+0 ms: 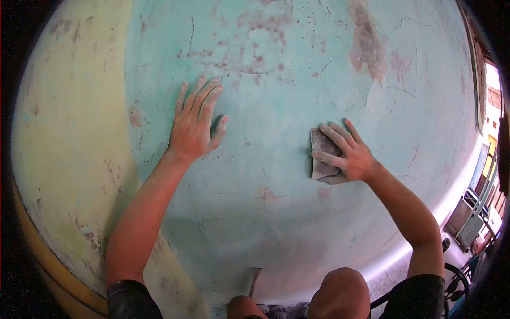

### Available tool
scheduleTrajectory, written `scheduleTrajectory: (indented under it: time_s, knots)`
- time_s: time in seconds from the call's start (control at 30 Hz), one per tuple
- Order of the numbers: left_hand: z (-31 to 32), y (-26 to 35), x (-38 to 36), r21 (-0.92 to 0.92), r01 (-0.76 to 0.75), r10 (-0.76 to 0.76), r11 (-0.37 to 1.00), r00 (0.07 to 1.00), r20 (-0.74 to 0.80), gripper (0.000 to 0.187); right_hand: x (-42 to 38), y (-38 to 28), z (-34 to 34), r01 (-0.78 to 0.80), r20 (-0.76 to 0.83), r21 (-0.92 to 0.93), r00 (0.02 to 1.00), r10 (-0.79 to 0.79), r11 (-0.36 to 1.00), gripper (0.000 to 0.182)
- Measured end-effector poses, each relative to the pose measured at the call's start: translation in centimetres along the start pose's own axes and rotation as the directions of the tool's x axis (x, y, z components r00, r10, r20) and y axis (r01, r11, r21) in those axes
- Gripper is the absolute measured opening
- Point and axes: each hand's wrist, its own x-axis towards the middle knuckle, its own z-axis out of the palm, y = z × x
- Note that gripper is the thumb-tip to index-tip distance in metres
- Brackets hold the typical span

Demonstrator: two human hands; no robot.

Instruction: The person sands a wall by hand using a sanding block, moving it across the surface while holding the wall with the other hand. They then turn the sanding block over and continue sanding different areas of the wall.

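Observation:
A worn turquoise wall (265,127) stands right in front of me, with cracks, dark specks and patches of flaked paint. On its left part my left hand (195,125) lies open, fingers stretched upward and the thumb apart; it holds nothing. My right hand (355,155) presses a folded sheet of grey sandpaper (321,142) against the wall, fingers spread over it. Part of the sheet is hidden under the palm and fingers. Pale dust covers the fingertips of both hands.
A yellowish painted strip of wall (74,127) runs down the left side. Below are my bent knees (340,295) and a narrow brown piece (255,282) near the wall's foot. At the right, past the wall's edge, stands cluttered equipment (470,226) beside a bright opening.

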Motion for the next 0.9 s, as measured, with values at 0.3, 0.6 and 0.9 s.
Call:
scheduleTrajectory:
  time_s: [0.3, 0.6, 0.9]
  knots:
    - [0.1, 0.1, 0.1, 0.030, -0.004, 0.004, 1.000, 1.000, -0.022, 0.058, -3.2, -1.0, 0.7, -0.030, 0.030, -0.050, 0.999, 0.032, 0.998, 0.093]
    - [0.2, 0.0, 0.1, 0.003, -0.007, 0.007, 1.000, 1.000, -0.021, 0.057, -5.9, 0.5, 1.4, -0.422, -0.264, 0.036, 0.870, 0.415, 0.906, 0.094]
    - [0.0, -0.2, 0.0, 0.017, -0.009, 0.010, 1.000, 1.000, -0.022, 0.058, -7.2, 0.8, 1.9, -0.651, -0.405, 0.041, 0.683, 0.608, 0.758, 0.102]
